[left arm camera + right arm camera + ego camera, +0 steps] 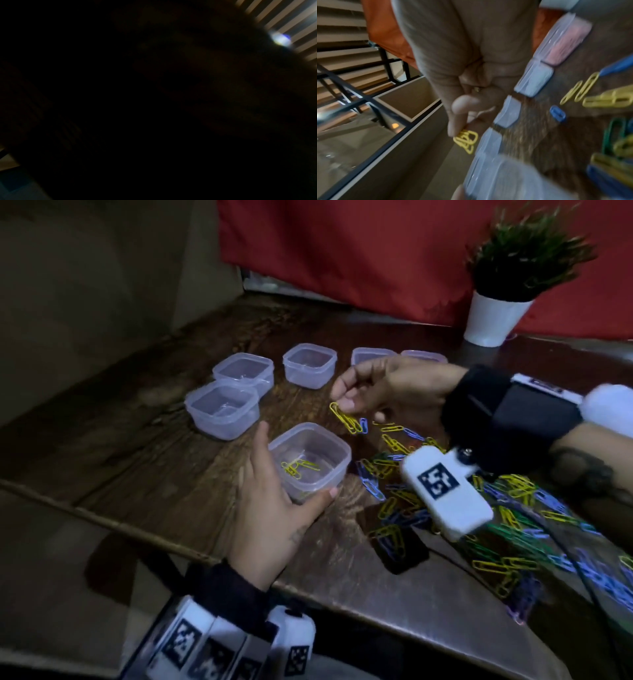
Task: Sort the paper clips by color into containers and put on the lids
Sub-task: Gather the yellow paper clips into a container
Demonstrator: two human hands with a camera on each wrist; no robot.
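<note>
Down at the lower middle of the head view, our left hand [274,518] cups the near clear container [310,460], thumb and fingers curved round its wall; a few yellow clips [298,468] lie inside. Up at centre, our right hand [380,390] pinches a bunch of yellow paper clips [344,416] between thumb and fingertips, just above the wooden table [164,460]. Four more empty containers [222,409] sit behind. Lower right, we've got the mixed clip pile [520,529]. Our left wrist view is dark.
</note>
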